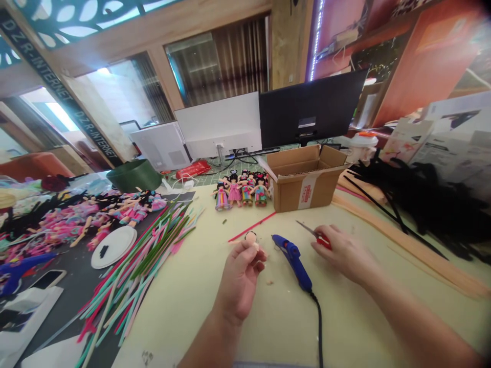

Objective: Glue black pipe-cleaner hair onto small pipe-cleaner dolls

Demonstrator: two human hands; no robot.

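Note:
My left hand (244, 271) is closed in a pinch on a small doll part (251, 237), a pale round head with some black on top. Over on the right, my right hand (341, 250) is closed around the red handles of a pair of scissors (322, 239), whose blades point away to the left. Between the two hands a blue hot glue gun (293, 261) lies on the pale yellow table, its nozzle facing away and its black cord running toward me. A red pipe cleaner (253, 226) lies just beyond my left hand.
Several finished dolls (240, 191) stand beside an open cardboard box (305, 179). Many coloured pipe cleaners (153, 260) lie left, near a white plate (114, 247) and piled doll parts (72, 214). Black pipe cleaners (406, 189) and peach strips (402, 243) lie right. Monitors (314, 110) stand behind.

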